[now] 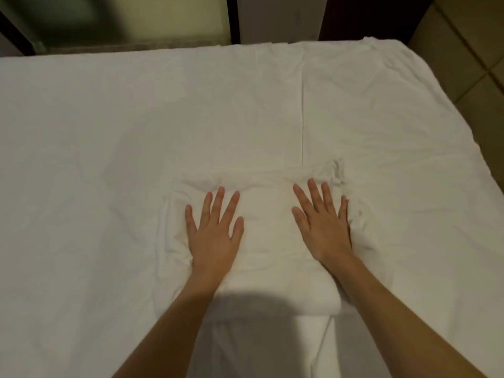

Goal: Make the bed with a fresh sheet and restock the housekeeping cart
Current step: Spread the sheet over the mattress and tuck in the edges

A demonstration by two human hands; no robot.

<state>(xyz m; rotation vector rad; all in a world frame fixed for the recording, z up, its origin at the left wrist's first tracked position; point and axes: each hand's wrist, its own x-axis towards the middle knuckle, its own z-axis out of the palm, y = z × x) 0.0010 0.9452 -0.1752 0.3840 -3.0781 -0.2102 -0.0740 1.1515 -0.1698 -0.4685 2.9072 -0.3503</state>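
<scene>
A white sheet (109, 132) covers the bed, lightly wrinkled, with a long fold line running up the middle. On top of it, near the front edge, lies a folded white sheet bundle (266, 219). My left hand (214, 230) rests flat on the bundle's left part, fingers spread. On the bundle's right part my right hand (323, 222) lies flat too, fingers apart. Neither hand grips any cloth. Both bare forearms reach in from the bottom of the view.
The bed's right corner (381, 47) borders a tiled floor (469, 58) at the right. Behind the far edge stand a dark frame and a pale wall panel (278, 17). A greenish surface (109, 20) shows at the back left.
</scene>
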